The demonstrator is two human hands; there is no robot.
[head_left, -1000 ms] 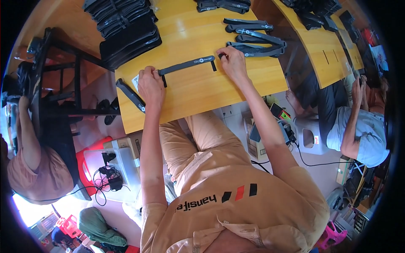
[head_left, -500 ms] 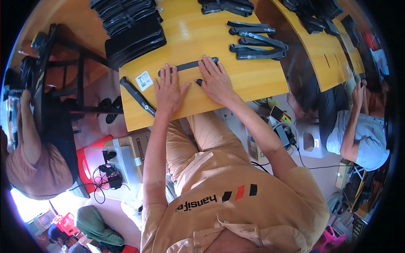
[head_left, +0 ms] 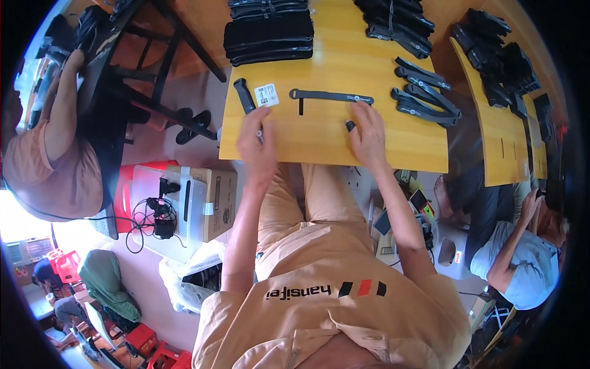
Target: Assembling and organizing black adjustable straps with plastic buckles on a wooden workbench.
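Observation:
A flat dark grey strap (head_left: 326, 95) with a looped left end lies across the yellow table (head_left: 319, 138). My right hand (head_left: 370, 138) rests at its right end, fingertips against the strap and the thumb apart, with a black band on the thumb. At the table's left edge a second dark strap (head_left: 243, 93) lies slanted. My left hand (head_left: 257, 150) is over that strap's lower part, hiding some of it. Motion blurs its fingers, so its grip is unclear. A white printed label (head_left: 267, 95) is stuck beside it.
Stacked black straps (head_left: 268, 37) stand at the back left, bundled straps (head_left: 396, 27) at the back right. Several loose straps (head_left: 427, 101) lie at the right. A short black mark (head_left: 301, 107) shows below the middle strap. People sit at tables on both sides.
My left hand has left the middle strap and moved to the slanted strap on the left. My right hand has drawn back to the middle strap's right end. The view has shifted left.

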